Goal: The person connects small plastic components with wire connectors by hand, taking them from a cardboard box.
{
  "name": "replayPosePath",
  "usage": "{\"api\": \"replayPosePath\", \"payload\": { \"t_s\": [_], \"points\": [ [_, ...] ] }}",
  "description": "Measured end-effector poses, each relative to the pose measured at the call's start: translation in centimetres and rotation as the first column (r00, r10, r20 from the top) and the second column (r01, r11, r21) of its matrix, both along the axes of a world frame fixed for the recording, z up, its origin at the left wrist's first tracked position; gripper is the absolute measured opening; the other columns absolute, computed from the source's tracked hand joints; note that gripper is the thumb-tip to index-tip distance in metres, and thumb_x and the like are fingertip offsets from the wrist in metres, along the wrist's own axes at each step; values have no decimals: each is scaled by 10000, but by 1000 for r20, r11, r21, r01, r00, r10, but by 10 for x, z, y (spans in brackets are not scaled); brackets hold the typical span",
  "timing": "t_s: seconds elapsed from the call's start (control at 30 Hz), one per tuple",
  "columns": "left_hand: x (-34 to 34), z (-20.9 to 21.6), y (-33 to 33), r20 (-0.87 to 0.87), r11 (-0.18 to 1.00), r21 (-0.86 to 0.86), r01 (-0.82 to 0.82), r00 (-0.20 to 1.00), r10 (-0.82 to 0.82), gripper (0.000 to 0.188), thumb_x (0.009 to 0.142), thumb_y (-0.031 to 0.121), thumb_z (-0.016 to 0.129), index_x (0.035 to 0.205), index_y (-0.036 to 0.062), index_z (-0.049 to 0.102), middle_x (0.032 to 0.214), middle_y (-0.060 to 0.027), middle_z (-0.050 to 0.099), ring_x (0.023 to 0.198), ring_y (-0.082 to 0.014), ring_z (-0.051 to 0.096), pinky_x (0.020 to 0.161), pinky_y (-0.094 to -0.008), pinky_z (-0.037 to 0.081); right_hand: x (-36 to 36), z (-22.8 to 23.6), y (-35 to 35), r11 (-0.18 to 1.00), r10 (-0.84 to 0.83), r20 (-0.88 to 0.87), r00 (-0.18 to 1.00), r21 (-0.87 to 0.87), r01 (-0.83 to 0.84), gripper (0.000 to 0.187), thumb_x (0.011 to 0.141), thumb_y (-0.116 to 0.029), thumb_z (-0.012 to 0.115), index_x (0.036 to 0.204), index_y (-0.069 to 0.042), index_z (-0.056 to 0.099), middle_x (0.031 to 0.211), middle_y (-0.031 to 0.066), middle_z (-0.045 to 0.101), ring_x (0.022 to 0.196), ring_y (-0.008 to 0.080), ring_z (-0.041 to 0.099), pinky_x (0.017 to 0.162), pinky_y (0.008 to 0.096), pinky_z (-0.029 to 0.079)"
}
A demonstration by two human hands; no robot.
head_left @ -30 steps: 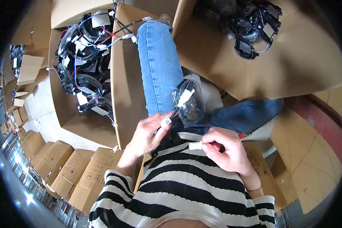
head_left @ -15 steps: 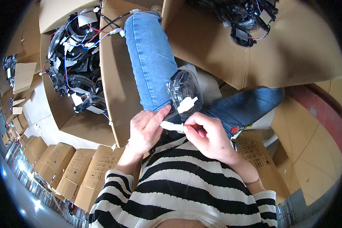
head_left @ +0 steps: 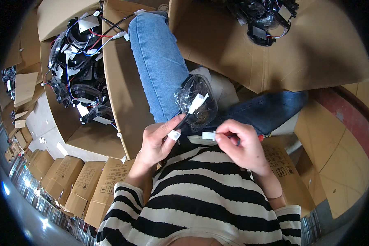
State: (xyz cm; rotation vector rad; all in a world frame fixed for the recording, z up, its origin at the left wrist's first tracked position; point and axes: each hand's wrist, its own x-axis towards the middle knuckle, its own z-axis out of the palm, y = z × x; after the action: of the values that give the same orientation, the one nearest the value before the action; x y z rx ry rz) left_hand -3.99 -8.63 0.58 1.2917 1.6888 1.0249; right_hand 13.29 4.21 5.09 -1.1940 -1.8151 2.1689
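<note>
Over my lap, my left hand (head_left: 160,141) is closed around a black cable with a white connector (head_left: 174,135) poking out by the thumb. A second white connector (head_left: 198,102) tops the cable end above those fingers. My right hand (head_left: 244,143) pinches another white connector (head_left: 208,135), its tip facing left, with red and blue wires behind it. A gap separates the two hands' connectors. Just beyond them, a clear plastic bag (head_left: 211,108) with a coiled black cable inside rests against my jeans (head_left: 160,69).
At left, an open carton (head_left: 121,82) holds several black cable bundles (head_left: 86,69) with white plugs. More bundles (head_left: 270,24) lie in a large carton (head_left: 311,61) at the far right. Closed cartons (head_left: 90,184) line the lower left, and another (head_left: 287,172) stands by my right forearm.
The white connectors that met end to end between my hands are now apart. My right hand has shifted right; the upper white connector has tilted more upright.
</note>
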Motion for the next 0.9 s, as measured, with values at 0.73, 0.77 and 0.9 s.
{"api": "replayPosePath", "payload": {
  "t_s": [0.73, 0.77, 0.9],
  "points": [
    [-19, 16, -3, 557, 997, -61, -37, 828, 64, 152, 784, 90, 489, 787, -26, 589, 634, -65, 568, 499, -113, 464, 457, -232, 344, 4, 3, 14, 992, 97, -336, 937, 109, -64, 48, 717, 0, 578, 745, -11, 541, 661, 30, 511, 523, 98, 424, 455, 223, 313],
    [-22, 15, -3, 550, 998, -43, 35, 835, -6, 145, 773, 89, 495, 765, -18, 593, 630, -58, 568, 502, -114, 457, 454, -235, 332, 3, 4, 14, 994, 74, -339, 938, 106, -40, 51, 715, 6, 577, 750, -10, 543, 665, 33, 509, 528, 105, 429, 459, 229, 318],
    [-25, 13, -2, 574, 992, -63, 110, 817, -54, 125, 746, 88, 510, 732, -5, 592, 603, -51, 559, 502, -124, 442, 453, -250, 305, 1, 7, 17, 992, 79, -295, 952, 120, -45, 46, 693, 26, 570, 729, 11, 546, 675, 58, 532, 541, 101, 421, 479, 214, 322]
  ]
}}
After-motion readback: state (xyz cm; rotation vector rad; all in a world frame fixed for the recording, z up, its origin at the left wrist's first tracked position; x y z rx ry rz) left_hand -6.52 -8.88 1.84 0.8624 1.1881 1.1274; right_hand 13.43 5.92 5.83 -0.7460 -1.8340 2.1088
